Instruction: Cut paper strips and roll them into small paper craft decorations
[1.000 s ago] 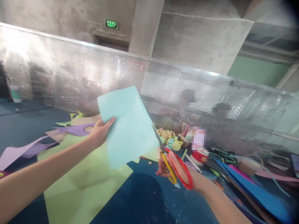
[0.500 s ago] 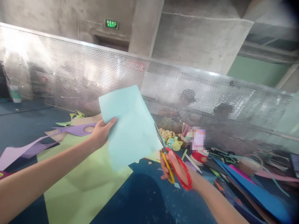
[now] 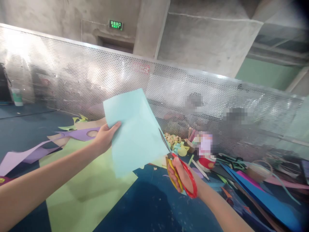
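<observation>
My left hand (image 3: pixel 106 137) pinches the left edge of a light blue sheet of paper (image 3: pixel 132 132), thumb on the near face and fingers hidden behind. The sheet is held up and tilted above the table. At its right edge my right hand (image 3: pixel 180 174) grips scissors (image 3: pixel 190 187) with one red and one yellow handle. One scissor blade lies over the near face of the sheet close to the lower right corner; the other blade is mostly hidden. Under my left forearm lies a large pale green sheet (image 3: pixel 79 196).
Purple cut paper (image 3: pixel 77 134) with a round hole lies at the left. Curled paper pieces (image 3: pixel 172 140), a red-and-white paper cup (image 3: pixel 207 163) and blue sheets (image 3: pixel 263 196) are on the right. A perforated metal screen (image 3: pixel 96 74) stands behind the table.
The scissor handles have drawn closer together, and the visible blade now shows across the near face of the sheet. My left hand and the sheet have hardly moved.
</observation>
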{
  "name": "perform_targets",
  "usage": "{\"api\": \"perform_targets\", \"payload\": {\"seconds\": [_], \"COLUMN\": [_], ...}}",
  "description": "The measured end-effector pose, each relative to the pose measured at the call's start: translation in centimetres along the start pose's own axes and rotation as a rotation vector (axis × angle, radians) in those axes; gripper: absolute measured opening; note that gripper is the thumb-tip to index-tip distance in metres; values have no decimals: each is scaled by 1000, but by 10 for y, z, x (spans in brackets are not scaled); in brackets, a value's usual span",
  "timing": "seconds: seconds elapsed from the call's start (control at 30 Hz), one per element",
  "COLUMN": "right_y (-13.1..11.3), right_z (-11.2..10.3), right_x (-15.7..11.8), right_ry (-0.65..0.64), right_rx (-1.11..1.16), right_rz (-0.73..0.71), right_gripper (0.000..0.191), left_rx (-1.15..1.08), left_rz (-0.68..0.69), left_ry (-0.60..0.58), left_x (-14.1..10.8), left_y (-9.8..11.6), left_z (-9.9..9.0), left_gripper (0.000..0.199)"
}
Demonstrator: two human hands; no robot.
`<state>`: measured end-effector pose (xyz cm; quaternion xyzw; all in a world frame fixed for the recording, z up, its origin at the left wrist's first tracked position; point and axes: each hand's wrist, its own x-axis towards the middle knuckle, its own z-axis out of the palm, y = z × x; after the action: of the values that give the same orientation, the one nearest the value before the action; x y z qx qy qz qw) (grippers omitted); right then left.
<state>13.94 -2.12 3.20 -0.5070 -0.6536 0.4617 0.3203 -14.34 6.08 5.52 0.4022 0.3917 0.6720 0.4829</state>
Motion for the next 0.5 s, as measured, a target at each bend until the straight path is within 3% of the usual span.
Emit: {"api": "perform_targets", "payload": {"seconds": [0.5], "right_y": [-3], "right_z": [2], "right_x": [-1], "right_ry": [51], "right_rx": [10], "right_rz": [34], "right_gripper": [51], "left_rx": [-13], "left_rz": [-3], "left_ry": [-14], "left_x": [3], "left_y": [-5], "left_z": [-3], "left_gripper": [30]}}
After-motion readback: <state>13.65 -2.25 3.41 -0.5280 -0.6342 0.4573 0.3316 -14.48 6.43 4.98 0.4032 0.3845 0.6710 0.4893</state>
